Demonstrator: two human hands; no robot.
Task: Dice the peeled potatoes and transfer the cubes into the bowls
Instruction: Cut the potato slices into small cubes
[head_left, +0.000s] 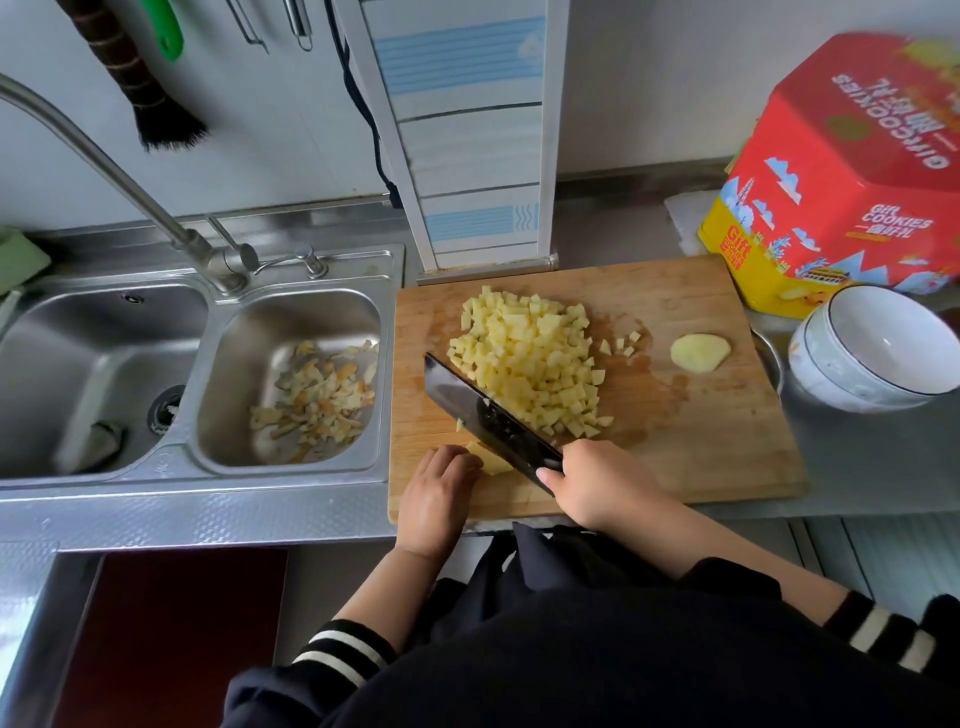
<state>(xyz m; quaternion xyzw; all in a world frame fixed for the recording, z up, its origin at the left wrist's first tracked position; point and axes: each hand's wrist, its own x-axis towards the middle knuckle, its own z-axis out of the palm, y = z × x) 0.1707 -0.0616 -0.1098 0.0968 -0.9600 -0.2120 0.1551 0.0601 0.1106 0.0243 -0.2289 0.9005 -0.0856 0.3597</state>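
Gripping the cleaver (488, 421) in right hand (602, 483), left hand (436, 493) fingers curled on potato piece (491, 460), diced pile (530, 358) beside

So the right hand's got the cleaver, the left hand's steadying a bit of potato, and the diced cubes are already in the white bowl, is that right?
Not quite. The head view shows the diced cubes still piled on the cutting board, and the white bowl holds none. The rest stands: the right hand grips the cleaver and the left hand steadies a potato piece.
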